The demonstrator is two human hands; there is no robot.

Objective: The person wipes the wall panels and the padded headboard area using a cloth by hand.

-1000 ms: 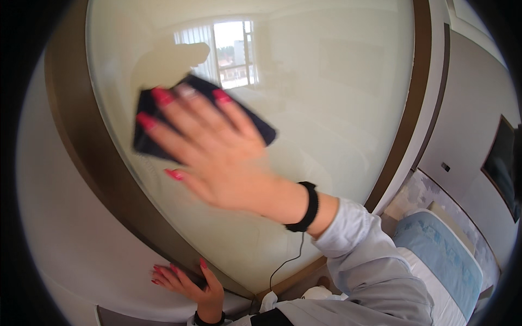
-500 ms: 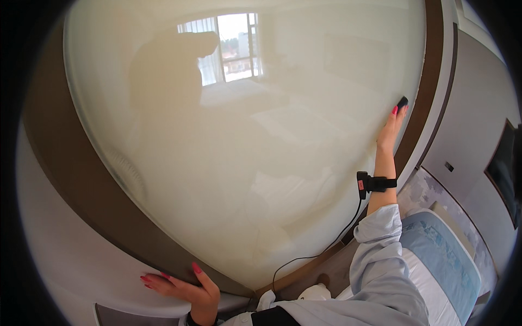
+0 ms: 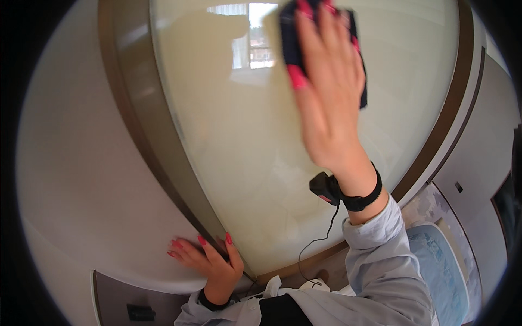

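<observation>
A large glossy cream panel [image 3: 234, 136] fills the middle of the view, set in a brown frame [image 3: 138, 108]. Against its upper part my right hand [image 3: 331, 98] presses a dark folded cloth [image 3: 292, 43]. The fingers lie flat over the cloth, with the thumb along its left edge. A black wristband with a small box [image 3: 326, 187] and cable is strapped to my right wrist. Low at the left, my left hand [image 3: 217, 266] rests on the frame's edge beside the pale wall, fingers spread and nothing held.
Reflections of a window and a dark silhouette show in the panel. At the right, a bed with a blue cover [image 3: 435, 261] stands by a patterned wall, with a dark screen [image 3: 507, 212] beyond. The thin black cable [image 3: 315, 239] hangs in front of the panel's lower part.
My right hand has come from the panel's right edge leftward and nearer, the cloth now showing broadly beneath it. My left hand stays at the frame; the view has shifted.
</observation>
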